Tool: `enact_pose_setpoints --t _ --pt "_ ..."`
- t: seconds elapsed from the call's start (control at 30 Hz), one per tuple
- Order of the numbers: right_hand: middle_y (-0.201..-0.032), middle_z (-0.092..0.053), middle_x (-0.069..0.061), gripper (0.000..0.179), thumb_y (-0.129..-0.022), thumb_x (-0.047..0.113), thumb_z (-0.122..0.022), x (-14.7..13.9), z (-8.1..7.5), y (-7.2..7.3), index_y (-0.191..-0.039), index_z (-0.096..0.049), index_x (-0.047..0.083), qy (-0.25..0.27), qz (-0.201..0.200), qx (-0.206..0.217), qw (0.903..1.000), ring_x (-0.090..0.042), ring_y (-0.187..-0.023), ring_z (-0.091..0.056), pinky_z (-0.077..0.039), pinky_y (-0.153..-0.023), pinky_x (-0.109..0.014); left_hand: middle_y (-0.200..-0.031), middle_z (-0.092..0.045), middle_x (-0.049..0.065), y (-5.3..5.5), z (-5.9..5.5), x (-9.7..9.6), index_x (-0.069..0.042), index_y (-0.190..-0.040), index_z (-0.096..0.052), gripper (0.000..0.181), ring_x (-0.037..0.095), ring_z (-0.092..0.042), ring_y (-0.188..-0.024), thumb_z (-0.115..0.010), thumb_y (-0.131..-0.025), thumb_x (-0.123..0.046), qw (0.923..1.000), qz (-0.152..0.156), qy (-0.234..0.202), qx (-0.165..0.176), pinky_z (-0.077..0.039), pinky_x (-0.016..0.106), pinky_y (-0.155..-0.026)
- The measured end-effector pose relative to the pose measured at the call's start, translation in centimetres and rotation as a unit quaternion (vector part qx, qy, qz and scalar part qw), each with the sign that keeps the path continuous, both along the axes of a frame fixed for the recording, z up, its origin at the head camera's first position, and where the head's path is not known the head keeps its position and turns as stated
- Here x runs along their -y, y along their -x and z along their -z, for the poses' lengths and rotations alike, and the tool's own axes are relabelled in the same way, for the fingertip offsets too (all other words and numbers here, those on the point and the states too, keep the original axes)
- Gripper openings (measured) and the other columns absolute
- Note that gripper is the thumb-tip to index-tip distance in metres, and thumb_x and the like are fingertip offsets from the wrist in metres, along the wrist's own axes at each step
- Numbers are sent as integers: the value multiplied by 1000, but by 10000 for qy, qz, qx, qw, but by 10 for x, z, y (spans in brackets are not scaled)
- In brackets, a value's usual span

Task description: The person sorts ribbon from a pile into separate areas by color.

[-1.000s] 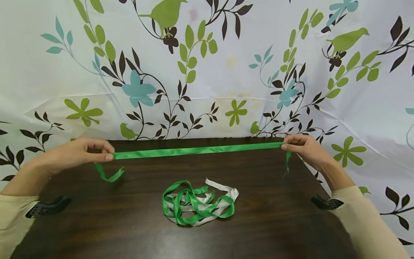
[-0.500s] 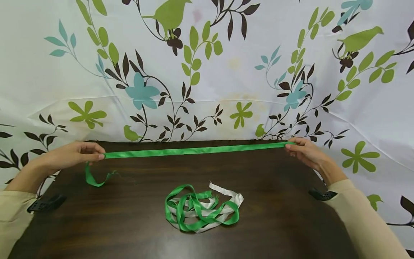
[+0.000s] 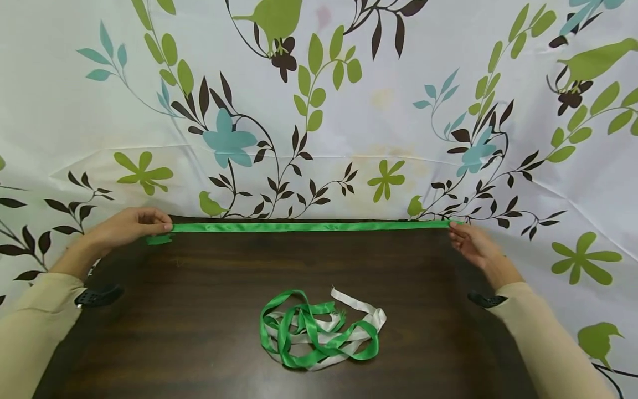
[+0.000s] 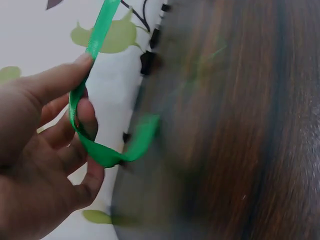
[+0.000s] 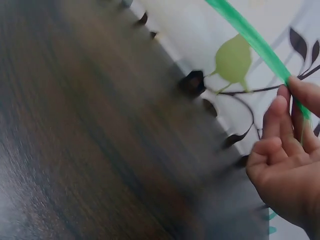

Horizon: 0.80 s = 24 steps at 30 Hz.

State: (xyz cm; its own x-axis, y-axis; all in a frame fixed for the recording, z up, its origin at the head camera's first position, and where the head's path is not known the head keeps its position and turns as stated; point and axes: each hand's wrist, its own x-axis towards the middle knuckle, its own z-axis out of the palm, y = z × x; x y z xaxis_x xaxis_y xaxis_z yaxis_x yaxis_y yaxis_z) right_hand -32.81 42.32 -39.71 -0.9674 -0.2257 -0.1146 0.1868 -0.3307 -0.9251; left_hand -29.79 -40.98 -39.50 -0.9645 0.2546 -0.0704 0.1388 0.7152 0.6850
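Observation:
A green satin ribbon point(image 3: 309, 226) stretches taut and nearly level along the far side of the table. My left hand point(image 3: 132, 226) pinches it near its left end between thumb and fingers. From that pinch a short loose tail of the ribbon point(image 4: 107, 154) curls down past the fingers in the left wrist view. At the other end my right hand point(image 3: 476, 245) pinches the ribbon between thumb and forefinger. A short frayed end shows just below the right thumb in the right wrist view, where the remaining fingers point(image 5: 270, 150) are curled loosely.
A loose tangle of green ribbon point(image 3: 284, 332) and white ribbon point(image 3: 356, 302) lies on the dark wooden table point(image 3: 199, 321), nearer the front. Behind the table hangs a white cloth point(image 3: 339, 138) printed with leaves, flowers and birds, meeting the table's back edge.
The hands have spread farther apart and the ribbon has gone from slanting to nearly level. The left hand has risen slightly. The view has shifted, and the tangle stays on the table.

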Motion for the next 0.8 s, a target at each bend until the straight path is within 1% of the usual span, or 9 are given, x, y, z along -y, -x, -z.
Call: enact_pose_setpoints --t 0.07,0.17,0.3,0.4,0.47,0.53,0.6,0.67,0.8 --pt "-86 -73 -4 27 -107 2 -49 1 5 5 -92 -70 3 -275 385 86 9988 -13 -75 -65 -45 -62 -27 -111 -65 13 6 6 -2 -3 -120 -67 38 26 -56 -100 -66 -101 -36 9997 -121 82 -186 -45 38 -80" --pt "-85 -73 -3 19 -104 2 -56 3 12 12 -92 -71 3 -555 884 123 9945 -12 -72 -65 -44 -60 -26 -107 -67 13 18 16 -4 1 -117 -69 34 24 -57 -96 -69 -101 -29 9985 -166 159 -496 -46 33 -75" --pt "-79 -72 1 15 -100 2 -65 5 22 21 -88 -73 7 -1168 1682 186 9786 -8 -66 -64 -45 -56 -22 -99 -70 14 33 29 -9 5 -111 -70 26 25 -60 -90 -71 -99 -17 9946 -168 321 -968 -46 28 -72" --pt "-73 -69 4 9 -96 7 -73 3 28 24 -87 -72 10 -1926 2226 313 9552 -6 -62 -63 -47 -54 -21 -94 -71 14 39 30 -15 5 -106 -72 21 30 -63 -89 -73 -97 -14 9905 -213 524 -1256 -47 35 -74" --pt "-71 -67 5 6 -94 11 -76 1 33 26 -95 -71 8 -2466 2423 404 9375 -6 -61 -61 -48 -55 -22 -92 -71 14 41 30 -18 5 -104 -72 20 32 -64 -87 -73 -97 -13 9891 -231 643 -1302 -47 40 -74" --pt "-69 -65 5 16 -93 16 -77 0 37 28 -101 -68 5 -2957 2573 420 9190 -6 -60 -59 -47 -55 -23 -91 -71 14 42 29 -21 5 -102 -72 19 34 -64 -87 -73 -96 -13 9888 -222 726 -1283 -47 45 -74" --pt "-67 -63 6 25 -93 19 -78 -1 41 29 -108 -66 2 -3311 2677 380 9040 -6 -58 -57 -46 -55 -23 -91 -70 14 44 30 -21 5 -101 -72 19 34 -64 -86 -73 -97 -13 9892 -224 771 -1225 -47 46 -74" --pt "-65 -62 7 30 -94 20 -77 1 44 31 -111 -64 0 -3565 2758 255 8923 -7 -58 -55 -45 -54 -24 -91 -70 13 46 33 -20 5 -101 -71 19 33 -63 -86 -72 -97 -14 9893 -260 803 -1191 -47 47 -74" --pt "-66 -60 8 33 -94 21 -77 6 49 31 -115 -65 -2 -3810 2842 140 8797 -8 -60 -53 -44 -55 -25 -94 -69 15 43 41 -18 4 -102 -71 20 35 -62 -88 -71 -97 -16 9896 -330 821 -1138 -46 51 -76"
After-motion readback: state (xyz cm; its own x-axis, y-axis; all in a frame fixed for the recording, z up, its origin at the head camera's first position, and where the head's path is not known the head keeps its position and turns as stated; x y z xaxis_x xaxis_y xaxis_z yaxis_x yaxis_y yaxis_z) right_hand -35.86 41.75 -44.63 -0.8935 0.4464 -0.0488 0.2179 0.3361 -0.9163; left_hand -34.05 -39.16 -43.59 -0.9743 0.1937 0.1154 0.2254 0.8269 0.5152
